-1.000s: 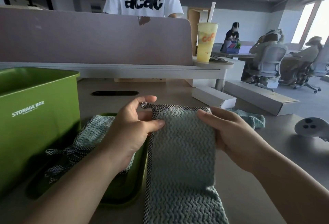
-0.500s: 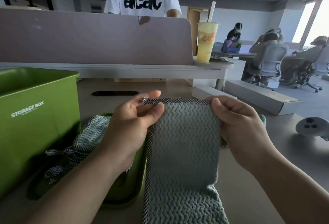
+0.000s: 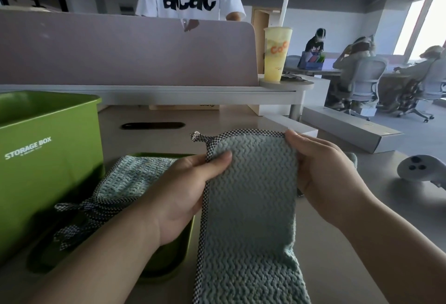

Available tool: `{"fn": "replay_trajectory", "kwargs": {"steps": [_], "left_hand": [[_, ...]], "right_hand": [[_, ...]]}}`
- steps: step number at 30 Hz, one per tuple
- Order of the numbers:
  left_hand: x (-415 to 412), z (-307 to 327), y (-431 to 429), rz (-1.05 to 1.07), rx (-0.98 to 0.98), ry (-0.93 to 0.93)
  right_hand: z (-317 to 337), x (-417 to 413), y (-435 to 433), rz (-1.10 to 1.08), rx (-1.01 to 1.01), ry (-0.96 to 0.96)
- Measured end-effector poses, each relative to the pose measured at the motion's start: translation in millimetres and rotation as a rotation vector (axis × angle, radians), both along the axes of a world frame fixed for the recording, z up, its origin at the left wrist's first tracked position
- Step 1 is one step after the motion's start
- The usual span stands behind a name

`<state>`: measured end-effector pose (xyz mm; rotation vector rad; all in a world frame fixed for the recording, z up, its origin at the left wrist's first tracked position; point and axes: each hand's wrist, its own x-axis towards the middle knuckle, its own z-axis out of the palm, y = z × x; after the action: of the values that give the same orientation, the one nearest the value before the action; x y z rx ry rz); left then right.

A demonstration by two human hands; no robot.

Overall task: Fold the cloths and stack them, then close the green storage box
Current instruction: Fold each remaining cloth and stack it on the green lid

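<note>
Wide tabletop [image 3: 144, 144] ahead. The green storage box [image 3: 48, 159] stands open on my left, and what I take for its lid [image 3: 166, 272] lies flat beside it, carrying a folded cloth [image 3: 130, 180], likely the stack. The cloth in work [image 3: 251, 195] is dead centre, a long strip running straight away from me with its hanging loop [image 3: 198, 136] at the far-left corner. My left hand [image 3: 183, 190] pinches the trimmed edge and my right hand [image 3: 321, 171] grips the other, lifting the far end, I'd say to square the fold.

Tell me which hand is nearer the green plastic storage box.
Left. The left hand pinches the checkered left edge of the teal woven cloth, a short way right of the green plastic storage box; the right hand holds the cloth's opposite edge, farther from the box.
</note>
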<state>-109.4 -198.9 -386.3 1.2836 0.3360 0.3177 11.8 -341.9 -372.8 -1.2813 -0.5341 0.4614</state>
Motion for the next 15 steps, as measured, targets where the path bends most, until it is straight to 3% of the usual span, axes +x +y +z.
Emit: {"fn": "replay_trajectory", "kwargs": {"steps": [5, 9, 15], "left_hand": [[-1, 1, -2, 0.027, 0.008, -0.018], [0, 3, 0, 0.056, -0.073, -0.064], [1, 5, 10, 0.068, -0.228, -0.025]], "right_hand": [[-1, 4, -1, 0.004, 0.038, 0.066], [-2, -1, -1, 0.208, -0.098, 0.058], [-10, -1, 4, 0.243, -0.086, 0.058]]}}
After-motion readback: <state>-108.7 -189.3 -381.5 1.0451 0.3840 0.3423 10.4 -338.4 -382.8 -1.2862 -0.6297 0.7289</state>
